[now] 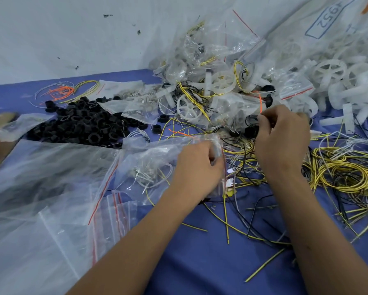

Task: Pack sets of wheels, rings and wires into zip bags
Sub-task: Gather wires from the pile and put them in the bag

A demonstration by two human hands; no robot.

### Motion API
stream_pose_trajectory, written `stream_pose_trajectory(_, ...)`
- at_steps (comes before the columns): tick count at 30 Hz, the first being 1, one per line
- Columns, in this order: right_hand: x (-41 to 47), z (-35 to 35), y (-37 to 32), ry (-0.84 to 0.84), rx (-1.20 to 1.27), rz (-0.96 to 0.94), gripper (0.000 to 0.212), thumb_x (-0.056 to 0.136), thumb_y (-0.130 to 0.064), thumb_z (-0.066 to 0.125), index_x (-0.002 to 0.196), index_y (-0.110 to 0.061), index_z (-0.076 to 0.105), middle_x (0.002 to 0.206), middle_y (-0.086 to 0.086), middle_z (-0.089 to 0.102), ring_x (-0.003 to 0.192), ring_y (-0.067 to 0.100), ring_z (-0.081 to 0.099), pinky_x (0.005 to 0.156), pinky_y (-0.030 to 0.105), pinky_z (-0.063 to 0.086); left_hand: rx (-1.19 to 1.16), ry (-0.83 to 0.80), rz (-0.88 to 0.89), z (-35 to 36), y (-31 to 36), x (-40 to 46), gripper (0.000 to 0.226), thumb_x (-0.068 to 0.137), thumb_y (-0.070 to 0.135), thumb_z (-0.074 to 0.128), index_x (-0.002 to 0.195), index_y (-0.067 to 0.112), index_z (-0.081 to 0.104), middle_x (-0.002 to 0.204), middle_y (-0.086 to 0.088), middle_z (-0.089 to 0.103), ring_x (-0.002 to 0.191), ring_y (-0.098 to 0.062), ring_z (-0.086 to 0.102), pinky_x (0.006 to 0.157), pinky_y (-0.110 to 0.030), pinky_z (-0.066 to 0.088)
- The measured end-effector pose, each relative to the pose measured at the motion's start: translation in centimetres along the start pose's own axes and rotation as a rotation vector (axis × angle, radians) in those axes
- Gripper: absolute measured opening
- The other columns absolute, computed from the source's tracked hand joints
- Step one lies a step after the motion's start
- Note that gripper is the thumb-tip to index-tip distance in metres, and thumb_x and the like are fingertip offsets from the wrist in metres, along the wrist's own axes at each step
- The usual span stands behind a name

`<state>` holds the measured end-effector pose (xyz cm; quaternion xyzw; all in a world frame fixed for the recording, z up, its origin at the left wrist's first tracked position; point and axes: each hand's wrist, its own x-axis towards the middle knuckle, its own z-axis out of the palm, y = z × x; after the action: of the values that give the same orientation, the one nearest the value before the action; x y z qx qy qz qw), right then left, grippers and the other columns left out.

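While the left hand [197, 165] is curled round the red-striped mouth of a small zip bag [218, 167], that mouth is turned toward the right, apparently so that parts can be fed in from that side. An orange wire [260, 105] is pinched between the bent fingertips of the right hand [283, 135], its free end standing up above the knuckles; whether a black ring is also held underneath cannot be told, since the palm side is hidden. The hands are kept close together above the blue table cover [200, 262], probably to shorten the path from pickup to bag. Supplies are laid out by kind within reach: a heap of black rings [83, 122] to the left, white wheels [330, 70] to the far right, and a tangle of yellow and black wires [338, 171] just beside the right forearm. Empty zip bags [51, 209] are stacked flat at the near left, ready to be drawn one at a time. Filled bags [200, 67] are piled against the wall behind, seemingly out of the working area. The current bag is judged to be partly filled at most.
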<state>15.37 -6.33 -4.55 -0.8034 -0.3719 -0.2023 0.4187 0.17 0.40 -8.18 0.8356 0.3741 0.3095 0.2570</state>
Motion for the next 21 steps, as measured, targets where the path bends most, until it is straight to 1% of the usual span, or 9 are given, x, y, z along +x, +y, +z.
stream_pose_trajectory(4, 0.0, -0.4, -0.5, 0.082, 0.236, -0.030, 0.019, 0.100, -0.026, 0.059, 0.103, -0.011, 0.070, 0.086, 0.001, 0.069, 0.087, 0.031, 0.061, 0.075, 0.041, 0.047, 0.105, 0.061, -0.058, -1.1, -1.7, 1.0, 0.020, 0.085, 0.023, 0.066, 0.073, 0.018, 0.052, 0.068, 0.001, 0.061, 0.066, -0.019, 0.055, 0.060, -0.034, 0.040)
stream_pose_trajectory(6, 0.1, -0.6, -0.9, 0.101, 0.383, -0.031, 0.017, 0.099, -0.026, 0.062, 0.099, -0.012, 0.072, 0.083, -0.003, 0.067, 0.081, 0.020, 0.063, 0.072, 0.033, 0.049, 0.059, 0.096, -0.081, -1.4, -2.1, 1.2, 0.020, 0.085, 0.023, 0.068, 0.072, 0.019, 0.054, 0.065, 0.005, 0.059, 0.062, -0.009, 0.054, 0.054, -0.023, 0.035)
stream_pose_trajectory(8, 0.1, -0.7, -1.3, 0.063, 0.580, -0.006, 0.012, 0.098, -0.023, 0.064, 0.095, -0.014, 0.072, 0.080, -0.002, 0.069, 0.074, 0.011, 0.064, 0.066, 0.026, 0.048, -0.038, 0.121, -0.092, -1.7, -2.0, 1.3, 0.018, 0.087, 0.025, 0.069, 0.075, 0.021, 0.057, 0.066, 0.008, 0.060, 0.061, -0.007, 0.056, 0.056, -0.022, 0.040)
stream_pose_trajectory(10, 0.1, -0.5, -1.7, -0.069, 0.748, 0.029, 0.008, 0.096, -0.019, 0.067, 0.090, -0.018, 0.073, 0.079, 0.002, 0.073, 0.071, 0.010, 0.064, 0.064, 0.026, 0.049, -0.288, 0.129, -0.103, -2.0, -1.3, 1.4, 0.018, 0.091, 0.035, 0.068, 0.080, 0.024, 0.060, 0.071, 0.008, 0.063, 0.062, -0.010, 0.060, 0.058, -0.026, 0.048)
stream_pose_trajectory(12, -0.2, -0.2, -2.0, -0.235, 0.861, 0.066, 0.011, 0.093, -0.017, 0.070, 0.084, -0.023, 0.073, 0.076, -0.003, 0.074, 0.069, 0.009, 0.064, 0.064, 0.025, 0.051, -0.661, 0.066, -0.140, -2.7, -0.1, 1.5, 0.019, 0.092, 0.046, 0.063, 0.087, 0.028, 0.064, 0.083, -0.006, 0.067, 0.064, -0.017, 0.062, 0.052, -0.029, 0.050)
stream_pose_trajectory(14, -0.5, 0.2, -2.1, -0.329, 0.838, 0.056, 0.015, 0.092, -0.015, 0.072, 0.080, -0.024, 0.073, 0.071, -0.006, 0.072, 0.066, 0.006, 0.061, 0.062, 0.022, 0.050, -0.937, 0.013, -0.163, -3.4, 0.9, 1.6, 0.015, 0.092, 0.045, 0.060, 0.089, 0.033, 0.068, 0.100, -0.022, 0.068, 0.073, -0.025, 0.064, 0.052, -0.030, 0.053)
stream_pose_trajectory(15, -0.6, 0.4, -2.1, -0.353, 0.803, 0.049, 0.016, 0.092, -0.015, 0.073, 0.079, -0.024, 0.074, 0.069, -0.003, 0.072, 0.064, 0.006, 0.060, 0.060, 0.023, 0.049, -0.992, 0.008, -0.170, -3.6, 1.1, 1.6, 0.014, 0.092, 0.043, 0.061, 0.091, 0.033, 0.070, 0.103, -0.025, 0.068, 0.076, -0.026, 0.065, 0.053, -0.030, 0.054)
stream_pose_trajectory(19, -0.7, 0.6, -1.9, -0.400, 0.772, 0.091, 0.012, 0.090, -0.015, 0.076, 0.080, -0.020, 0.075, 0.072, 0.005, 0.073, 0.062, 0.007, 0.060, 0.059, 0.024, 0.050, -0.881, 0.012, -0.173, -4.0, 0.5, 1.7, 0.018, 0.095, 0.031, 0.069, 0.102, 0.015, 0.069, 0.094, -0.013, 0.073, 0.079, -0.020, 0.069, 0.055, -0.030, 0.055)
stream_pose_trajectory(21, -0.7, 0.7, -1.8, -0.435, 0.724, 0.082, 0.010, 0.089, -0.014, 0.077, 0.081, -0.018, 0.076, 0.070, 0.002, 0.073, 0.062, 0.006, 0.061, 0.059, 0.022, 0.051, -0.745, 0.032, -0.147, -4.4, -0.2, 1.8, 0.026, 0.094, 0.040, 0.066, 0.100, 0.015, 0.071, 0.094, -0.013, 0.072, 0.080, -0.023, 0.069, 0.055, -0.033, 0.055)
